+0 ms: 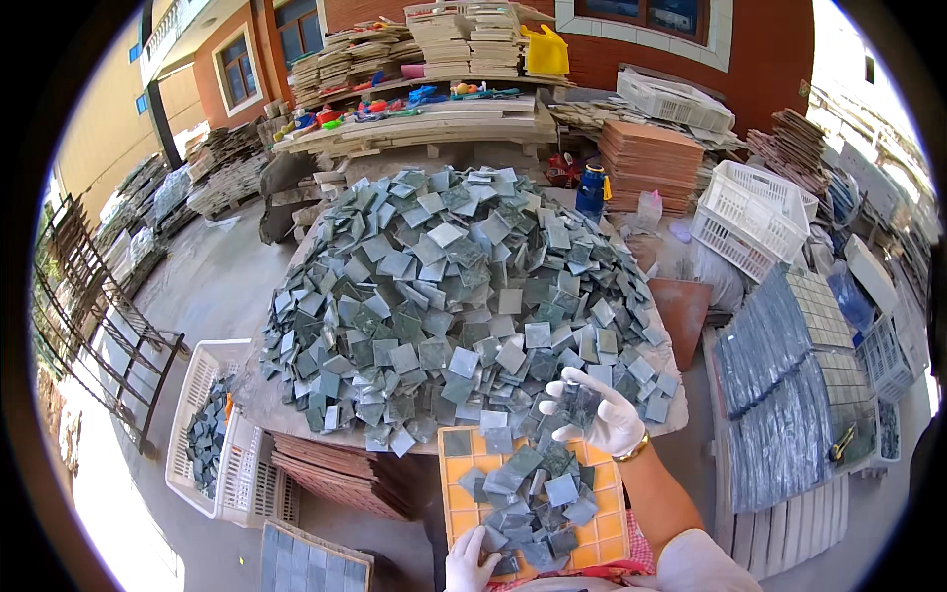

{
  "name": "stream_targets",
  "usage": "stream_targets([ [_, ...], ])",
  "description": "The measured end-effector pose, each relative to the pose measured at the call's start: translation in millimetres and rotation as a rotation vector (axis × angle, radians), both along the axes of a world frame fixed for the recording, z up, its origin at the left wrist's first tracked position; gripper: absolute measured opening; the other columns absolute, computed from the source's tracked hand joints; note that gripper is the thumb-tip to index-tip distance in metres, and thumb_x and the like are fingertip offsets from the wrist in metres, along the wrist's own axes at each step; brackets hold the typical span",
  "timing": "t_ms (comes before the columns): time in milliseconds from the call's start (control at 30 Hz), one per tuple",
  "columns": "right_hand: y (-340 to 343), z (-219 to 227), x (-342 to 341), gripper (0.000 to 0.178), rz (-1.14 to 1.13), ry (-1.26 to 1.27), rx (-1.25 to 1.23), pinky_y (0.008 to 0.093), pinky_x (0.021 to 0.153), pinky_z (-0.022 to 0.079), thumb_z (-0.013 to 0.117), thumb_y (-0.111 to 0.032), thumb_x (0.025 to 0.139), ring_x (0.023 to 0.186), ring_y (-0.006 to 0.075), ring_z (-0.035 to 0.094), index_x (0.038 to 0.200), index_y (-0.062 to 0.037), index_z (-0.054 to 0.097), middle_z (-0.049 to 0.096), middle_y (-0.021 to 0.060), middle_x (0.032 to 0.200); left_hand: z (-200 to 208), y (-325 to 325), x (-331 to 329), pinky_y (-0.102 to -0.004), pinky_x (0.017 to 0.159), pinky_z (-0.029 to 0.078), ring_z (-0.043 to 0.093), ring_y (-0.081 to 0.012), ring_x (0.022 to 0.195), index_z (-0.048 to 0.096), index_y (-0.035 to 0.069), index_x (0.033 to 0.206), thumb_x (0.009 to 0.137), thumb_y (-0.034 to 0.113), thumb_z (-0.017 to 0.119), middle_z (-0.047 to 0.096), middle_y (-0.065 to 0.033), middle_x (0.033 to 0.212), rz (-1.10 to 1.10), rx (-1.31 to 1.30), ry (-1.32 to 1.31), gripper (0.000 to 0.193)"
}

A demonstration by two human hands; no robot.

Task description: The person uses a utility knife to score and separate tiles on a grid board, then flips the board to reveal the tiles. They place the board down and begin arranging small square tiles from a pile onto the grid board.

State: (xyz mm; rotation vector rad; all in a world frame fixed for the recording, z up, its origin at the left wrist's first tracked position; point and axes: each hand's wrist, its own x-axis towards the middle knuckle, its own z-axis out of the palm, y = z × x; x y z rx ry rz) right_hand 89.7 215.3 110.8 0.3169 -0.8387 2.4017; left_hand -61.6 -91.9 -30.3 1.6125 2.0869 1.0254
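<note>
My right hand (614,419), in a white glove with a gold-coloured band at the wrist, holds dark green stone tiles (577,407) between thumb and fingers. It is over the far right part of an orange grid tray (459,501). Loose square tiles (533,483) lie heaped on this tray, and one sits flat in its far left cell. My left hand (472,564), also gloved, is closed at the tray's near left corner beside the tiles; what its fingers grip is hidden. Just beyond the tray rises a large pile of grey-green tiles (424,296) on a table.
A white crate (197,483) with tiles stands left, near stacked reddish sheets (340,474). At the right are plastic-wrapped tile stacks (774,395) and white baskets (755,212). A blue bottle (592,192) stands behind the pile. A metal rack (109,335) is far left.
</note>
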Motion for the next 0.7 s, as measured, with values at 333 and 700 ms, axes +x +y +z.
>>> stream_targets([
  [333,-50,-7,74,0.044,-0.187,-0.525,-0.031,0.0411,0.095,0.050,0.046,-0.019,0.099,0.119,0.0313,0.054,0.138,0.0011,0.039,0.052,0.0180,0.131,-10,-2,-2,-0.0443,0.098,0.042,0.050,-0.0374,0.117,0.049,0.005,0.132,0.076,0.021,0.073,0.051,-0.0205,0.129,0.033,-0.045,0.107,0.063],
  [700,-120,-57,149,0.021,-0.441,-1.420,0.927,0.0343,0.081,0.052,0.060,-0.018,0.088,0.087,0.0272,0.066,0.106,-0.0090,0.064,0.068,0.0130,0.096,14,7,0,-0.0445,0.090,0.046,0.055,-0.0382,0.106,0.055,-0.001,0.118,0.064,0.009,0.077,0.058,-0.0203,0.114,0.053,0.016,0.160,0.059],
])
